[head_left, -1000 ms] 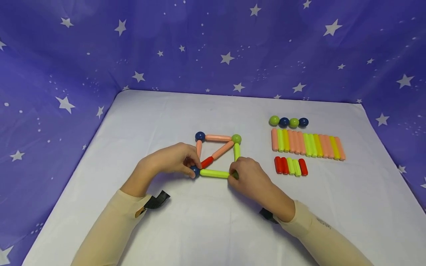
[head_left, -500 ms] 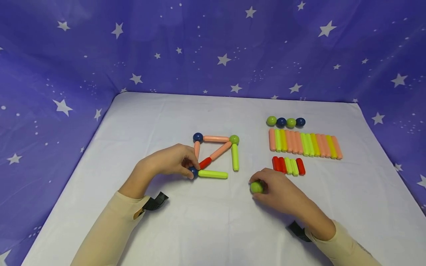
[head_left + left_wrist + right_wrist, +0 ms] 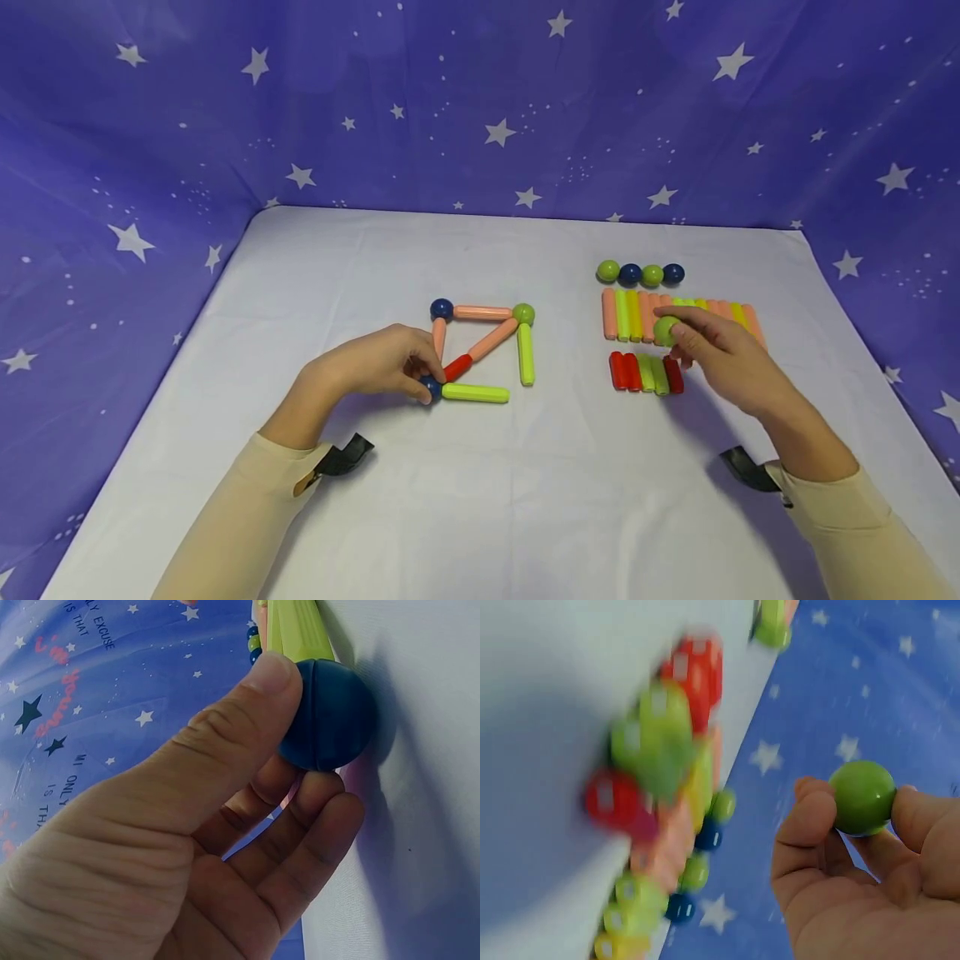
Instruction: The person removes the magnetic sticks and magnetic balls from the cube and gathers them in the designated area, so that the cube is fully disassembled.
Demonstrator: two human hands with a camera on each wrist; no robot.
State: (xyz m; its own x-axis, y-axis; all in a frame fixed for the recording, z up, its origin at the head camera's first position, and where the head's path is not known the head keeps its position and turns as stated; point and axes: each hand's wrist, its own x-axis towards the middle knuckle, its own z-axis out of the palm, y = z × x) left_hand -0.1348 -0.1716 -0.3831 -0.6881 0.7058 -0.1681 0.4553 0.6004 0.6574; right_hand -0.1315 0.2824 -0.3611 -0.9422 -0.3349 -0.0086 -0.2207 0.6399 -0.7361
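Note:
My left hand [image 3: 386, 362] pinches a dark blue ball [image 3: 337, 714] between thumb and fingers at the near left corner of a frame of sticks and balls. A light green stick [image 3: 476, 392] runs right from that ball, its far end free. A red stick [image 3: 457, 367] and a pink stick [image 3: 493, 339] form a diagonal up to a green ball [image 3: 523, 314]. From there another light green stick [image 3: 527, 354] points toward me. Raised over the rows at the right, my right hand [image 3: 731, 358] pinches a loose green ball [image 3: 862, 797].
Behind the right hand lies a row of long pink, green and yellow sticks [image 3: 609, 314]. A shorter row of red and green sticks [image 3: 632, 372] is nearer. Several balls [image 3: 630, 274] stand lined up at the back. A starry purple cloth [image 3: 420, 100] rises behind the table.
My right hand has lifted the green ball off the frame's near right corner and carried it right, over the stick rows. The left hand stays on its blue ball.

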